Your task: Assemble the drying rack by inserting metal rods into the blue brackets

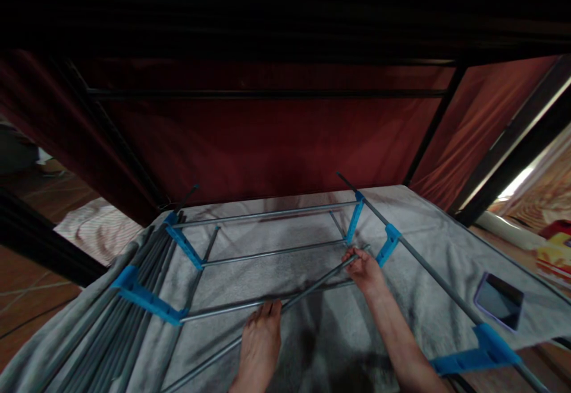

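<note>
Our left grip (261,339) and right grip (363,270) both clasp one gray rod (319,283), the right near a blue bracket (389,244).

Phone (498,300) lies right of frame (274,254), curtain (276,143) apparently behind.

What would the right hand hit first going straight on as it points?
Beyond the grey tube it grips, the right hand would probably meet the farther right-side blue bracket, near its lower end. Depth is unclear; it might pass above.
</note>
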{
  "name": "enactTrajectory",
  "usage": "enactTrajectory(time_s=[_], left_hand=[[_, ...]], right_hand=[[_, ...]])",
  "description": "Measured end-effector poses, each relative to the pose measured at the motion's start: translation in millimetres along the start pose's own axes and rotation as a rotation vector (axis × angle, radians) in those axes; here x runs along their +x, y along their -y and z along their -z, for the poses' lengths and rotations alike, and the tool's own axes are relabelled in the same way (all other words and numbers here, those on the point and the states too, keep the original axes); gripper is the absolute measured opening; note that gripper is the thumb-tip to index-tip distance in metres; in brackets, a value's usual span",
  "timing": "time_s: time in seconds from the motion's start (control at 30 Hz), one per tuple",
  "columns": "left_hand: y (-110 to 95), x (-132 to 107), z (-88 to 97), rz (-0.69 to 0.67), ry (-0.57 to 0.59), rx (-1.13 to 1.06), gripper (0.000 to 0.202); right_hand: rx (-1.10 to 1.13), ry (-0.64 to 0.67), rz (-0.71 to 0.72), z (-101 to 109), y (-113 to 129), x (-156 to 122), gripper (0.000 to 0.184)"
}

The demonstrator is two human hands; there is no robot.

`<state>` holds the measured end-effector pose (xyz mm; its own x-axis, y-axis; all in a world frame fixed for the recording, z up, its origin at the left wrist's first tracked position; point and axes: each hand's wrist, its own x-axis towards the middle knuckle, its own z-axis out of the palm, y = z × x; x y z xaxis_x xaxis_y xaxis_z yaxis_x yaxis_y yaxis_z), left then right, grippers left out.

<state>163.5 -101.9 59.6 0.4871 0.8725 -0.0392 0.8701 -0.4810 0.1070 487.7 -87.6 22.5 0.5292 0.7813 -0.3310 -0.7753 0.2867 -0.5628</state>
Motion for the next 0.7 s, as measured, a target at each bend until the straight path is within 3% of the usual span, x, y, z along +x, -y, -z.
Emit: enactTrajectory(time_s=[0.17, 0.37, 0.57, 0.7], left_hand=[[0.4, 1.0, -8.7, -0.119, -0.179, 0.009, 0.043], [15.5, 10.7, -18.5, -0.169, -0.295, 0.034, 0.027], [19.1, 28.9, -1.5, -0.238, -0.325, 0.041, 0.027], [16.4, 43.4, 8.5, -0.251, -0.282, 0.034, 0.029]], right_hand=[[0.041, -0.052, -0.104, -1.4, 0.0, 15.0, 0.026], [0.089, -0.028, -0.137, -1.6, -11.5, 22.6, 0.040], [0.133, 0.049, -0.130, 0.9, -3.3, 26.0, 0.039], [0.148, 0.077, -0.124, 6.9, -0.8, 25.0, 0.036]])
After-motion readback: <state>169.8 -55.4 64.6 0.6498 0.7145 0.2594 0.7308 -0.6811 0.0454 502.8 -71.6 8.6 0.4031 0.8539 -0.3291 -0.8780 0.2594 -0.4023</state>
